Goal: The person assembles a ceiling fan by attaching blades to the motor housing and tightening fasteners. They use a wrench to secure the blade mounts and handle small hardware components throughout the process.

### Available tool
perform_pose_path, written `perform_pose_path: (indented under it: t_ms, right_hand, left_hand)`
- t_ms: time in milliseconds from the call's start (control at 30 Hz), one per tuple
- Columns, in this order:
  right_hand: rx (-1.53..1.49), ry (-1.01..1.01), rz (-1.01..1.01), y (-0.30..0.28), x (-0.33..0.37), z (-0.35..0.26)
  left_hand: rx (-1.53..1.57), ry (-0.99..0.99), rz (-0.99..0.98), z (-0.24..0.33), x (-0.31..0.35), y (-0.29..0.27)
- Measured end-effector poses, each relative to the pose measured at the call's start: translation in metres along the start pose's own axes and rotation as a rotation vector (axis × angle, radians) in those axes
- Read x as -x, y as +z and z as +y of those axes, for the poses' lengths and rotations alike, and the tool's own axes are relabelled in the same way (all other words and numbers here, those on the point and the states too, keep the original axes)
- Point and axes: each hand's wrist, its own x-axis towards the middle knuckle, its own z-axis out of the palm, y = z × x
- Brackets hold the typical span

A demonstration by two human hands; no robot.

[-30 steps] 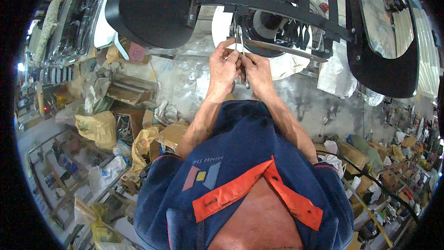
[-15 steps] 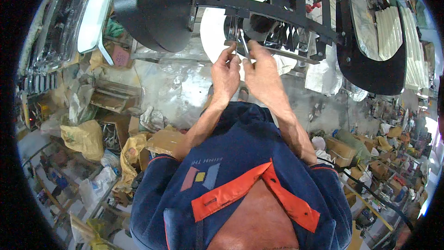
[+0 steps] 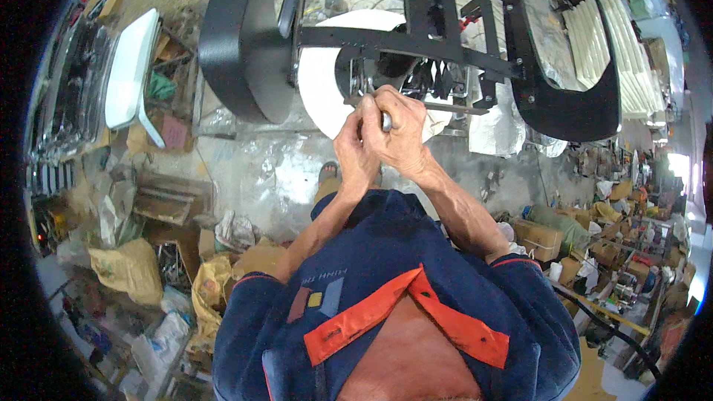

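A black metal frame [image 3: 416, 37] with two curved black side panels [image 3: 238, 37] hangs in front of me, above a round white disc [image 3: 319, 89]. Both my hands meet at the frame's dark central mechanism [image 3: 386, 74]. My right hand [image 3: 397, 134] is closed around a slim metal tool [image 3: 386, 120] whose tip points into that mechanism. My left hand [image 3: 353, 152] presses against the right one, its fingers curled near the same tool; what it holds is hidden.
A stained concrete floor [image 3: 252, 171] lies below. Sacks and scrap [image 3: 130, 267] pile up at the left, beside a white panel [image 3: 130, 67]. Boxes and clutter [image 3: 587, 238] fill the right. A white ribbed panel [image 3: 616, 37] stands at the upper right.
The view has shifted, so the frame now sits further right and higher. My hands have drawn closer together and lower on the mechanism, the right now wrapped over the tool.
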Motion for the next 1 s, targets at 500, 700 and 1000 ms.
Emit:
perform_pose_path:
  t_ms: [500, 700, 1000]
  right_hand:
    - [0.045, 0.049, -0.033, -0.038, 0.002, -0.023]
    - [0.153, 0.0, -0.114, -0.046, 0.064, -0.028]
    - [0.27, 0.042, -0.146, -0.082, 0.084, -0.03]
  left_hand:
    - [0.576, -0.428, -0.087, 0.002, -0.005, 0.0]
    - [0.88, -0.64, -0.258, -0.008, 0.037, 0.004]
    - [0.515, -0.601, -0.63, 0.043, -0.048, 0.013]
